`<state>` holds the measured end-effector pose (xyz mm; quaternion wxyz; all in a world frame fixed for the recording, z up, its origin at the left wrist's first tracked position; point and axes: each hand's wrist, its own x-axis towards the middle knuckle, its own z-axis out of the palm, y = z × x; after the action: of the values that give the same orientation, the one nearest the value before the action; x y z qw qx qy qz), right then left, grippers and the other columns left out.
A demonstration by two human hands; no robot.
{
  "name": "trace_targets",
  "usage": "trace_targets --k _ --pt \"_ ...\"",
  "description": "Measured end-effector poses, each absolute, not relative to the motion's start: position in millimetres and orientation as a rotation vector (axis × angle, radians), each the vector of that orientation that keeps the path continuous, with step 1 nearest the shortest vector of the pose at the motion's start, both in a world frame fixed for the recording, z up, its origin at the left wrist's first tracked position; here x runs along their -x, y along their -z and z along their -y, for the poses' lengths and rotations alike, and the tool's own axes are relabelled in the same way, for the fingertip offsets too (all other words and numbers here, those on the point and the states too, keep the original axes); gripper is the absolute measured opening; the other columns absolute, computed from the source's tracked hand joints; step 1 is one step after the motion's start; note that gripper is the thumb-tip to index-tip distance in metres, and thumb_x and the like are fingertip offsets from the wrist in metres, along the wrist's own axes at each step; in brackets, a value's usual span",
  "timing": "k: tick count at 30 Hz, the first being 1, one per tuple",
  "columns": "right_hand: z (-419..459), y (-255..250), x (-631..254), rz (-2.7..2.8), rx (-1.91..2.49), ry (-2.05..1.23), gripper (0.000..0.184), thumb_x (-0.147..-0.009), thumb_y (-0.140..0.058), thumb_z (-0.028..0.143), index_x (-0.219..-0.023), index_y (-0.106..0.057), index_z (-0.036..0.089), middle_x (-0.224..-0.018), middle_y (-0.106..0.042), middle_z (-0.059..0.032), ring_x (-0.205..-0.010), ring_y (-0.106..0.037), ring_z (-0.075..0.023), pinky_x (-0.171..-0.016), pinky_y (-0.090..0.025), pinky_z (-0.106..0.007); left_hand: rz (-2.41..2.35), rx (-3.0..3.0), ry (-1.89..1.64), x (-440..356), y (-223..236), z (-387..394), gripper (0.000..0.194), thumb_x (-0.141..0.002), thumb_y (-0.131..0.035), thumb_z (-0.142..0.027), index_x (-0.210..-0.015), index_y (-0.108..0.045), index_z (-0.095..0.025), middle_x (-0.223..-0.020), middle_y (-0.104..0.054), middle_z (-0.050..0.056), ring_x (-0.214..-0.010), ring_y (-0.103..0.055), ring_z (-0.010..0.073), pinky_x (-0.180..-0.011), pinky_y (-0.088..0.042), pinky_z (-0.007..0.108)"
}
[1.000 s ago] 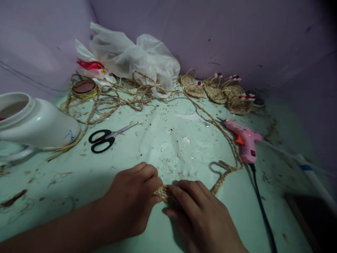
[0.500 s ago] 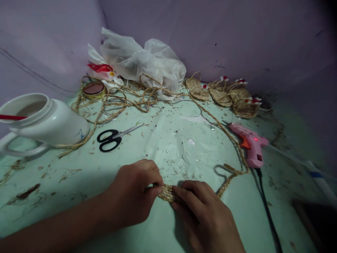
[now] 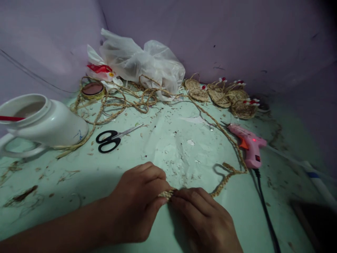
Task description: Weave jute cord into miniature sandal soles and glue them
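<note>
A small coil of braided straw rope (image 3: 165, 194) is pinched between my two hands near the table's front, mostly covered by the fingers. My left hand (image 3: 143, 202) is closed on its left side, thumb below and fingers above. From the right, my right hand (image 3: 204, 214) grips the other side with its fingers pressed together. The braided rope (image 3: 223, 181) runs out from beside my right hand, bends near the glue gun and goes back to a loose heap. A pink hot glue gun (image 3: 249, 144), its red light lit, lies to the right.
Black-handled scissors (image 3: 109, 140) lie left of centre. A white jug (image 3: 63, 123) rests on its side at the left. Behind are a round tin (image 3: 92, 90), a plastic bag (image 3: 147, 65) and several woven straw pieces with red and white beads (image 3: 243, 108). A black cord (image 3: 264, 207) trails forward.
My hands have drawn closer together around the straw coil, and less of it shows now. My left fingers have shifted right over it. The view swung slightly; the other things stayed put.
</note>
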<state>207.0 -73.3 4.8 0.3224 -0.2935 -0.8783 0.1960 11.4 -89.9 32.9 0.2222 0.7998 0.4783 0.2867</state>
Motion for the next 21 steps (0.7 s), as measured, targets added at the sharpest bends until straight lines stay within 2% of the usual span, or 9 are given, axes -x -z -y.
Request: trace_targets --k 4,9,15,18,21 --pt "73.4 -11.6 -206.8 2.393 0.794 -0.452 0.03 -0.078 -0.043 0.002 -0.096 -0.062 0.017 -0.087 -0.07 -0.0058 -0.073 -0.062 -0.0182 -0.064 -0.053 -0.028 -1.314 -2.259 -0.647 -15.5 -29.8 86.2 0.01 -0.079 -0.051 -0.014 -0.086 -0.057 -0.018 -0.082 -0.056 0.003 -0.079 -0.047 0.0186 -0.076 -0.037 0.038" --pt "75.7 -8.6 -210.6 2.342 0.984 -0.435 0.018 -0.085 -0.045 0.012 -0.094 -0.059 0.02 -0.083 -0.068 -0.005 -0.069 -0.063 -0.0175 -0.055 -0.051 -0.026 -1.332 -2.305 -0.592 -18.4 -27.7 84.5 0.009 -0.078 -0.053 -0.014 -0.082 -0.059 -0.019 -0.078 -0.057 0.002 -0.077 -0.047 0.019 -0.078 -0.034 0.042" --pt "73.4 -10.1 -214.6 2.388 0.815 -0.445 0.025 -0.085 -0.042 0.008 -0.086 -0.065 0.019 -0.08 -0.068 -0.0054 -0.066 -0.059 -0.0185 -0.054 -0.048 -0.027 -1.346 -2.503 -0.563 -21.5 -27.4 88.1 0.008 -0.071 -0.056 -0.011 -0.075 -0.058 -0.017 -0.076 -0.057 0.003 -0.076 -0.047 0.0185 -0.09 -0.031 0.047" --pt "72.4 -19.2 -213.2 2.405 0.873 -0.478 0.024 -0.082 -0.045 0.007 -0.079 -0.066 0.019 -0.075 -0.067 -0.005 -0.064 -0.058 -0.0181 -0.054 -0.047 -0.027 -1.366 -2.532 -0.596 -23.4 -27.6 88.9 0.006 -0.075 -0.053 -0.012 -0.073 -0.057 -0.016 -0.077 -0.058 0.004 -0.077 -0.049 0.0185 -0.093 -0.031 0.047" --pt "70.8 -26.6 -212.5 2.449 0.922 -0.589 0.021 -0.08 -0.049 0.007 -0.081 -0.067 0.018 -0.073 -0.066 -0.0052 -0.066 -0.06 -0.0181 -0.058 -0.047 -0.027 -1.343 -2.438 -0.73 -21.0 -29.5 87.1 0.01 -0.082 -0.049 -0.019 -0.076 -0.057 -0.016 -0.072 -0.058 0.003 -0.073 -0.051 0.0175 -0.087 -0.036 0.044"
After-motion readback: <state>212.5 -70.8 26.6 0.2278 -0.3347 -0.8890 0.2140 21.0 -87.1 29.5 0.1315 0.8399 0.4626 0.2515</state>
